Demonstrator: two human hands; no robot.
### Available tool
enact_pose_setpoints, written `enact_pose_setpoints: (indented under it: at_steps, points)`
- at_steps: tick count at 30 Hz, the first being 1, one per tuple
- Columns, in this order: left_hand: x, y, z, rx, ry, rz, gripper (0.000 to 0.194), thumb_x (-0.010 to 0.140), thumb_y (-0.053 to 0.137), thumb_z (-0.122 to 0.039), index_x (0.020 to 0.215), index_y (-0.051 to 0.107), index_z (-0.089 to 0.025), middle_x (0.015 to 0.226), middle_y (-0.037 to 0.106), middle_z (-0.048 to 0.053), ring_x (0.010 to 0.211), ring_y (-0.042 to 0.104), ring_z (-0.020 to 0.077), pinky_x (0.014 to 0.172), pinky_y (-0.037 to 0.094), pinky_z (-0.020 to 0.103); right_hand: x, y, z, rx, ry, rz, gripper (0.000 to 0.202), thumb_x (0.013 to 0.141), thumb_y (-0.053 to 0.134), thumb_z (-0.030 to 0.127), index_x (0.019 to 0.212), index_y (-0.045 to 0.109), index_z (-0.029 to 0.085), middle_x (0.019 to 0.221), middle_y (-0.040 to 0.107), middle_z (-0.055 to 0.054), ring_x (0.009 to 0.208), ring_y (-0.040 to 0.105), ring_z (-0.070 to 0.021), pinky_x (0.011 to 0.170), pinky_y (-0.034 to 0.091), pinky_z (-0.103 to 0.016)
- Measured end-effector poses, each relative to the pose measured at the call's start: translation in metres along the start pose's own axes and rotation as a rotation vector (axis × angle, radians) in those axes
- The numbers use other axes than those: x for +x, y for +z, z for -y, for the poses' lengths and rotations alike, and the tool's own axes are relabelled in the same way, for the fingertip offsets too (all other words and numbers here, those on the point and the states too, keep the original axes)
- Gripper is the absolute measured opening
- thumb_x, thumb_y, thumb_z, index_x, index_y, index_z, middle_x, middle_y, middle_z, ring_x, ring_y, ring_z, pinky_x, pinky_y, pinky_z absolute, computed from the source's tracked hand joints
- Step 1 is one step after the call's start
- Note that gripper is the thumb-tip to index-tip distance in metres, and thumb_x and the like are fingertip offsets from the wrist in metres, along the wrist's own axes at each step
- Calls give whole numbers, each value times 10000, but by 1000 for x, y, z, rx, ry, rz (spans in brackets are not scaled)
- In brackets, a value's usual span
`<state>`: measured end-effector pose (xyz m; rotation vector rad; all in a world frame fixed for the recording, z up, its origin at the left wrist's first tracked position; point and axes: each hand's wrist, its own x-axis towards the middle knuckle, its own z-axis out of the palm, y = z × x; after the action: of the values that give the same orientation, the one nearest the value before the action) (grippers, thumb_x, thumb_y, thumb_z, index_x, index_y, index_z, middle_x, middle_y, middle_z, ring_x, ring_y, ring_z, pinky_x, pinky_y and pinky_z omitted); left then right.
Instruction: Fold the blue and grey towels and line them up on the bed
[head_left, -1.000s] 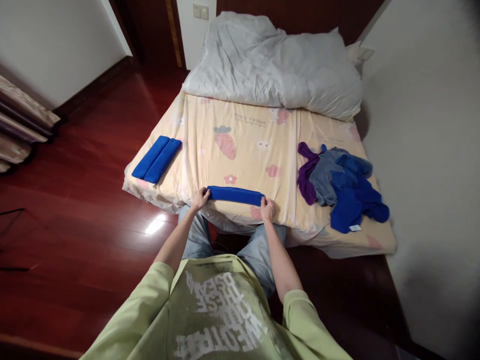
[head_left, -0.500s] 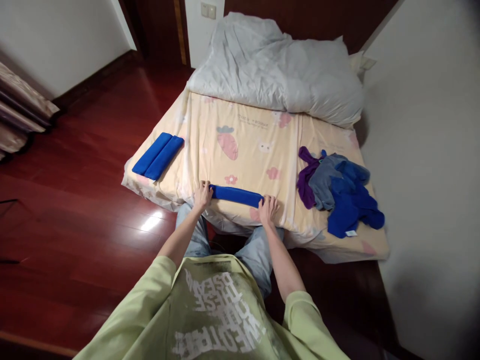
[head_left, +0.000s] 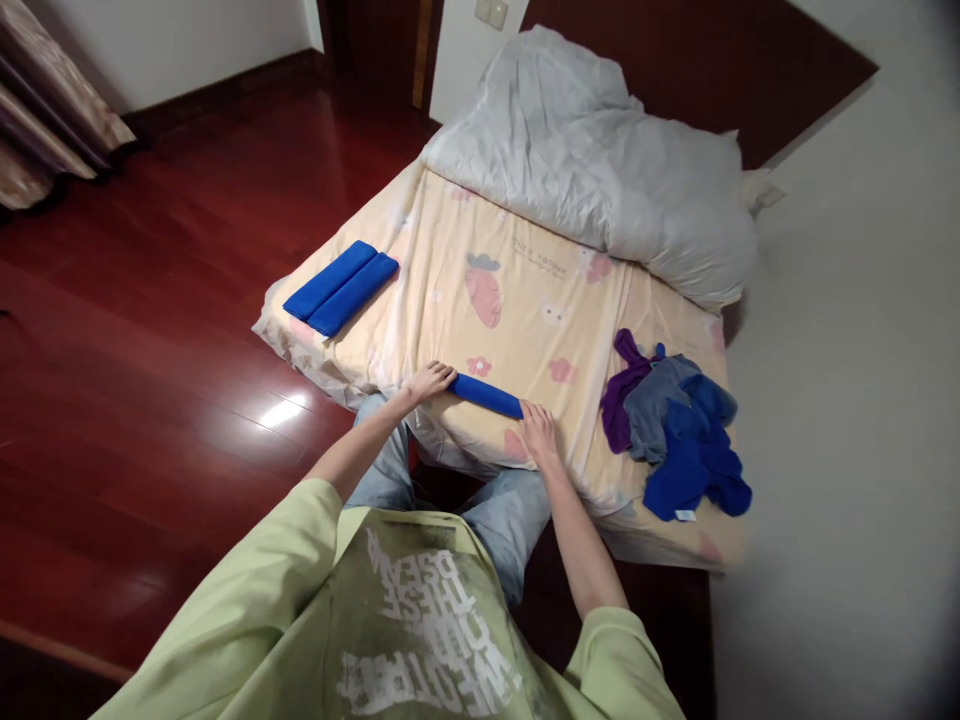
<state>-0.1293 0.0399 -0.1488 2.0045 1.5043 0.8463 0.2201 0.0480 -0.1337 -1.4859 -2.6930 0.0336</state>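
- A narrow, royal-blue strip of folded cloth (head_left: 486, 394) lies near the front edge of the bed, slanting slightly, with its right end nearer the person.
- The left hand (head_left: 433, 381) grips the left end of the strip, palm down, its fingers bent over the cloth.
- The right hand (head_left: 538, 432) grips the right end in the same manner; the thumbs are hard to make out.
- Between the hands, the middle of the strip shows uncovered.
- Beneath it spreads a pale yellow fabric bedsheet (head_left: 450, 300) printed with pink strawberries, flowers and white animal faces.
- To the left, well apart from the strip, a flat royal-blue folded cloth bundle (head_left: 341, 287) rests near the bed's left edge, a lengthwise crease dividing it into two bands.
- To the right lies a loose, crumpled heap of purple, grey-blue and bright blue cloths (head_left: 671, 430), a small white tag at its near edge.
- A bunched, pale grey fabric quilt (head_left: 600, 160) covers the far end of the bed, before a dark brown headboard (head_left: 690, 70).
- Glossy reddish-brown floorboards (head_left: 187, 300) stretch along the left.
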Motion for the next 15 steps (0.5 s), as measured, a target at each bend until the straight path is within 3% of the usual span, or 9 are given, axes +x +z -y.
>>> enact_pose_setpoints:
  at_steps: [3, 5, 10, 15]
  points:
    - [4, -8, 2, 107, 122, 175, 249, 941, 477, -96, 1128, 637, -134, 1158, 700, 161, 1034, 656, 260, 1060, 444, 403, 13, -15, -9, -34, -36, 43, 514, 892, 460, 43, 1366, 637, 135, 1313, 698, -172, 1145, 626, -316, 993, 456, -442]
    - [-2, -17, 5, 112, 165, 206, 281, 967, 438, -101, 1150, 645, -156, 1151, 688, 165, 1013, 660, 267, 1045, 453, 422, 25, -27, -14, -38, -81, 62, 531, 882, 443, 31, 1358, 649, 146, 1310, 699, -168, 1145, 628, -313, 1003, 458, -445]
    - [-37, -46, 24, -33, 189, 132, 370, 969, 453, -143, 1270, 653, -225, 1232, 645, 151, 1102, 646, 262, 1081, 454, 407, 72, -63, -7, -57, -231, 91, 547, 864, 438, 11, 1343, 660, 156, 1316, 690, -158, 1175, 615, -315, 1024, 445, -451]
    - [-79, -96, 55, -45, 165, 12, 393, 1008, 444, -226, 1355, 622, -268, 1235, 642, 133, 1174, 617, 266, 1116, 426, 431, 158, -87, 40, -137, -384, 79, 487, 912, 438, 27, 1336, 649, 140, 1296, 673, -176, 1157, 599, -324, 986, 438, -435]
